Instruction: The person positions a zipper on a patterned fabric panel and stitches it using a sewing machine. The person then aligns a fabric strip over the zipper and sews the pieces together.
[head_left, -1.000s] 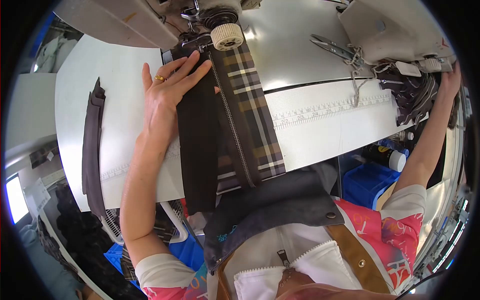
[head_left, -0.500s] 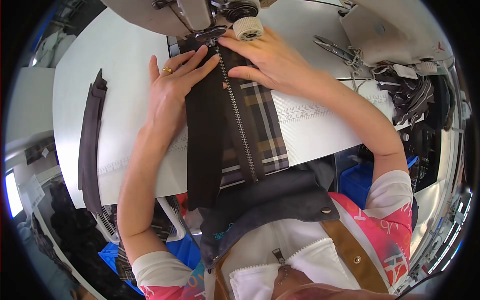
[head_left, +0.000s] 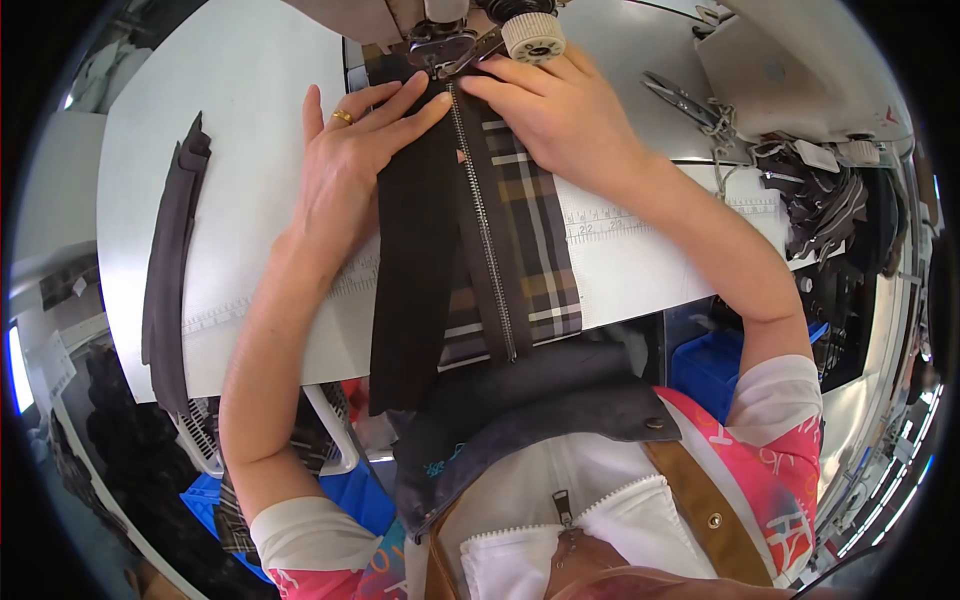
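A metal-toothed zipper (head_left: 478, 200) on dark tape runs lengthwise under the presser foot (head_left: 440, 72) of a sewing machine. Below it lies plaid fabric (head_left: 545, 230), and a black fabric strip (head_left: 410, 260) covers the left side. My left hand (head_left: 345, 150), with a ring on one finger, lies with fingers stretched over the black strip, its fingertips close to the zipper's left side. On the other side, my right hand (head_left: 565, 115) rests with extended fingers on the zipper tape and plaid fabric, beside the presser foot. Its thumb is not clearly visible.
Folded dark strips (head_left: 175, 270) lie at the table's left, overhanging the front edge. Scissors (head_left: 680, 100) and a bundle of dark fabric (head_left: 815, 200) are at the right. A ruler scale (head_left: 620, 224) crosses the table. Blue bins (head_left: 705, 365) stand below.
My right hand's fingers have drawn closer together, and its thumb no longer stands apart on the zipper. My left hand stays on the black strip. The view has shifted slightly.
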